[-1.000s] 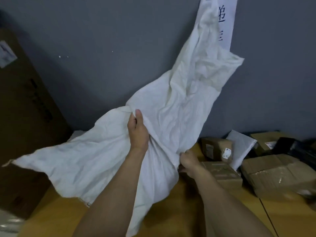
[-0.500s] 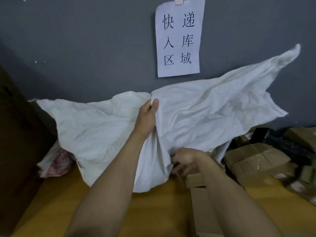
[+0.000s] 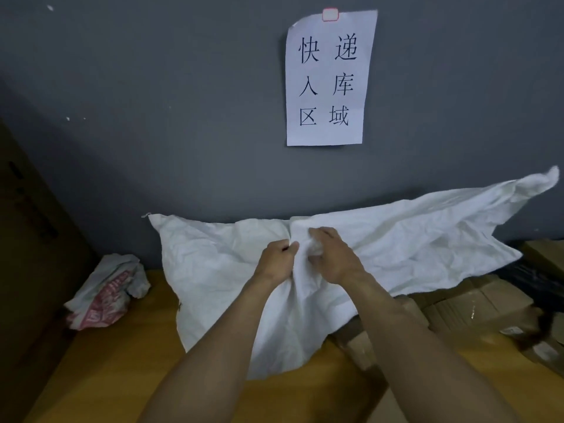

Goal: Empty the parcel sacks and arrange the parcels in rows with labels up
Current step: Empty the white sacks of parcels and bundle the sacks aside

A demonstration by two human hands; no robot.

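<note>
Both my forearms bare, reaching forward from bottom of view, converging toward middle. My left grip (image 3: pixel 276 259) closed into fist, thumb side uppermost, pinching fold of white sack (image 3: pixel 207 270). My right grip (image 3: pixel 332 257) just beside left, nearly touching it, back of hand up, fingers curled down into same cloth. Wrists roughly level with each other.

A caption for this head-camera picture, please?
Left hand and right hand bunch a limp white sack over a wooden table beside cardboard parcels.
</note>
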